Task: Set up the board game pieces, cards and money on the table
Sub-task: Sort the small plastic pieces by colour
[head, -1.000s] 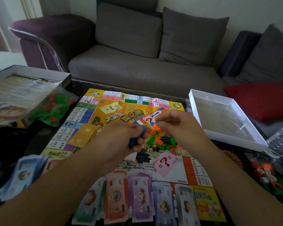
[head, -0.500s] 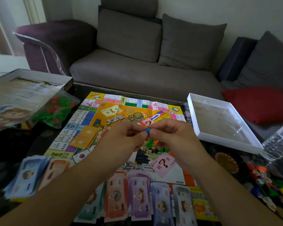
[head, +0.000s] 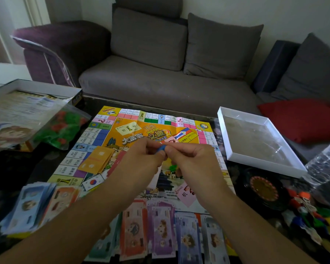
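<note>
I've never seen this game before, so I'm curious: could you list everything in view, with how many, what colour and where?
paper game board: one, mostly yellow and orange, middle of the dark table.
small blue plastic piece: one, pinched between both hands above the board.
yellow card stack: one, on the board's left part.
pink question-mark card: one, near the board's front edge.
paper money: several rows, orange, purple, blue, along the front.
clear bag of red and green pieces: one, far left.
white box tray: one, right.
grey sofa: one, behind the table.
red cushion: one, right.
left hand: one.
right hand: one.
</note>
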Demonstrator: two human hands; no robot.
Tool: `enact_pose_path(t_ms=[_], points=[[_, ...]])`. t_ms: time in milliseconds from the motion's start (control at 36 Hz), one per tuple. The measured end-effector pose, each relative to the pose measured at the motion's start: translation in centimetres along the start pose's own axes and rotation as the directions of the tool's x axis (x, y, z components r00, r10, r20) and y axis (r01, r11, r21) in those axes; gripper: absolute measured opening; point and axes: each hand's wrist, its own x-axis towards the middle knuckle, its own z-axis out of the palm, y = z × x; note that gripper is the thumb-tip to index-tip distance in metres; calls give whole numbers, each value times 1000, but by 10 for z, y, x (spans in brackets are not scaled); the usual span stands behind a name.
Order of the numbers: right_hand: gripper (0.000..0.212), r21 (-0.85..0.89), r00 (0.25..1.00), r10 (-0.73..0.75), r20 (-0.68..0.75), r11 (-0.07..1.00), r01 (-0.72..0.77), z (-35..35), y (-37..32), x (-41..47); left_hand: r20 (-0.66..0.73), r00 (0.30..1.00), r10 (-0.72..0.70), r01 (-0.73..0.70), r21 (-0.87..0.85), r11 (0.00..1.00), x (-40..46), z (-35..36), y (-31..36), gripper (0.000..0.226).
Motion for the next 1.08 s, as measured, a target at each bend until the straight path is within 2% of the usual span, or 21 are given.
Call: enact_pose_path(t_ms=[83, 167, 333, 389, 639, 778, 889, 1083], points=[[23, -51, 999, 8, 39, 999, -6, -4, 0, 4, 7, 991, -132, 131, -198, 971, 9, 0, 0, 8], [27, -200, 999, 44, 31, 979, -37, -14, 8, 17, 33, 983, -181, 183, -284, 941, 14, 0, -2, 23], [24, -533, 978, 44, -204, 833, -149, -61, 50, 59, 31, 965, -260, 255, -338, 906, 19, -4, -4, 28], [23, -583, 972, 74, -224, 789, -194, -72, 64, 67, 23, 959, -284, 274, -344, 898, 23, -4, -5, 25], [25, -604, 981, 158, -115, 773, -196, -64, 82, 90, -2, 944, -331, 309, -354, 883, 36, 2, -9, 21], [16, -638, 995, 55, -80, 764, -94, -58, 90, 95, 0, 940, -341, 315, -387, 867, 39, 5, -10, 21], [2, -635, 997, 49, -61, 769, -76, -57, 94, 95, -8, 937, -348, 316, -400, 860, 40, 6, -10, 22], [11, -599, 990, -12, -140, 797, -75, -55, 88, 90, 11, 942, -334, 312, -390, 866, 36, 5, -11, 23]])
